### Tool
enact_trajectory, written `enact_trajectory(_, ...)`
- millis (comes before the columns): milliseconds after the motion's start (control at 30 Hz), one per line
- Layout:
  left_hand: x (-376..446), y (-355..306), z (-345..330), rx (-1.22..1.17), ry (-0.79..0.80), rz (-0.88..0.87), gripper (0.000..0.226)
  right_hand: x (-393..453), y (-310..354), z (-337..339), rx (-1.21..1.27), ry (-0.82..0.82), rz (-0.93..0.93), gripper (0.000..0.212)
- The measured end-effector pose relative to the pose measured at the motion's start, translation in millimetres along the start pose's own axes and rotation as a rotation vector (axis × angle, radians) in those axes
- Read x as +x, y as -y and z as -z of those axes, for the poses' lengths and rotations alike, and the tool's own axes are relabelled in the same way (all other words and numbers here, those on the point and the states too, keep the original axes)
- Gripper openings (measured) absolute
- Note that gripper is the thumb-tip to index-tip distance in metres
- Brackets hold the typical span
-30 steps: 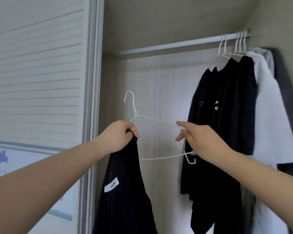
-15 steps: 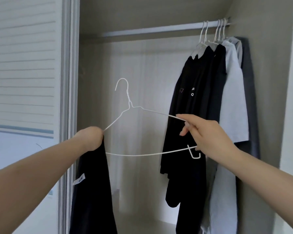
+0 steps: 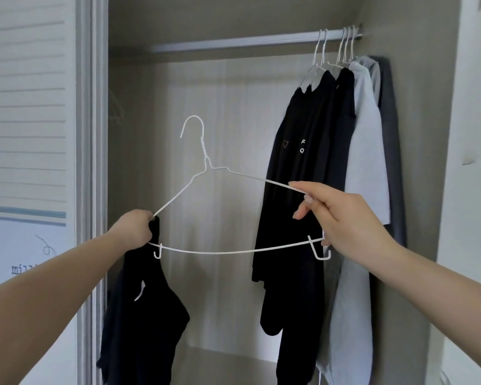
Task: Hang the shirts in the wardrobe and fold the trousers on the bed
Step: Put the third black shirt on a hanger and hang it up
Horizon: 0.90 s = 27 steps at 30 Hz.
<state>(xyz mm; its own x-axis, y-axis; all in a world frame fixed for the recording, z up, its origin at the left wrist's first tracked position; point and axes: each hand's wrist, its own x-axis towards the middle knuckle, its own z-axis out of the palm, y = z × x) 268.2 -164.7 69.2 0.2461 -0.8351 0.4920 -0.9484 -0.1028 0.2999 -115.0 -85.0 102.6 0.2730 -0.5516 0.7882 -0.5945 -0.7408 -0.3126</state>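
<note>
A white wire hanger [image 3: 206, 168] is held level in front of the open wardrobe, hook up. My left hand [image 3: 134, 229] grips its left end together with a black shirt [image 3: 142, 318] that hangs down from my fist, a white label showing. My right hand [image 3: 342, 218] pinches the hanger's right end, thumb and forefinger on the upper wire. The shirt is not over the hanger's shoulders. On the rail [image 3: 247, 41] at the right hang black shirts [image 3: 297, 168], a light grey shirt [image 3: 364, 151] and a dark grey garment [image 3: 389, 140] on white hangers.
The wardrobe's sliding door [image 3: 25, 107] with slats stands at the left, its frame [image 3: 90, 134] close to my left arm. The rail's left and middle part carries nothing. The wardrobe's right wall [image 3: 419, 134] is beside the hung clothes. A shelf floor [image 3: 220, 365] lies below.
The view has swung so the wardrobe sits more central. My left hand slid from the hanger's neck down to its left end, and the hanger now spans level between both hands.
</note>
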Motion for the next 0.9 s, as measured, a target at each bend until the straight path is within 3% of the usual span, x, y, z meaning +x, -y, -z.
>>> enact_trajectory(400,-22,-51,27,-0.426,-0.042,-0.276,0.036,0,10,-28,-0.021,0.026,0.009,0.035)
enact_trajectory(500,-29,-65,36,-0.631,-0.027,-0.239,0.030,-3,14,-39,-0.015,0.022,0.026,0.035)
enact_trajectory(600,-33,-71,46,-0.929,0.089,-0.200,0.022,-5,15,-43,-0.005,0.008,0.039,0.036)
enact_trajectory(733,-35,-71,51,-0.966,-0.050,-0.123,0.053,-10,18,-45,-0.069,0.034,0.050,0.039)
enact_trajectory(800,-36,-72,50,-0.913,-0.129,-0.097,0.048,-12,25,-42,-0.252,0.022,0.141,0.038)
enact_trajectory(900,-38,-72,48,-0.909,-0.127,-0.089,0.040,-21,37,-44,-0.631,-0.073,0.522,0.037)
